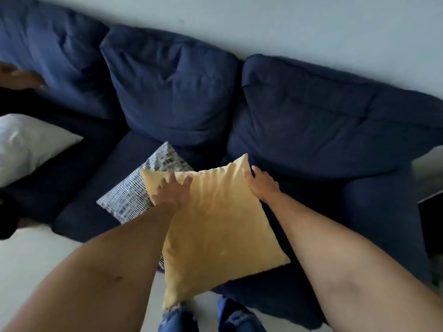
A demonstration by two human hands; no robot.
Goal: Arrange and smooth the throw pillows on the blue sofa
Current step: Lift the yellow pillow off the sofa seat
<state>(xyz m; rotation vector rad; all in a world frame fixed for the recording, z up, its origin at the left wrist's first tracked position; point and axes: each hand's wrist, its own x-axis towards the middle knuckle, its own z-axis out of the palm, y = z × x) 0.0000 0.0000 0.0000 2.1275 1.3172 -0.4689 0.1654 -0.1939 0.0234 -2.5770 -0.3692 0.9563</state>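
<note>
Where seat ends, yellow pillow [215,226] overhanging.

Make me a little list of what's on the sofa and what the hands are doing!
sofa: blue sofa, three back cushions
yellow pillow: on the seat, partly over the patterned pillow
white pillow: far left on the seat
left hand: spread flat on the yellow pillow's top
right hand: at its upper right edge
other person's hand: far left, blurred

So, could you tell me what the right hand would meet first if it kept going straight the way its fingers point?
The right hand rests at the yellow pillow's far edge, fingers pointing toward the sofa back. Going straight on, it would probably meet the blue back cushion first, though depth is hard to judge.
</note>
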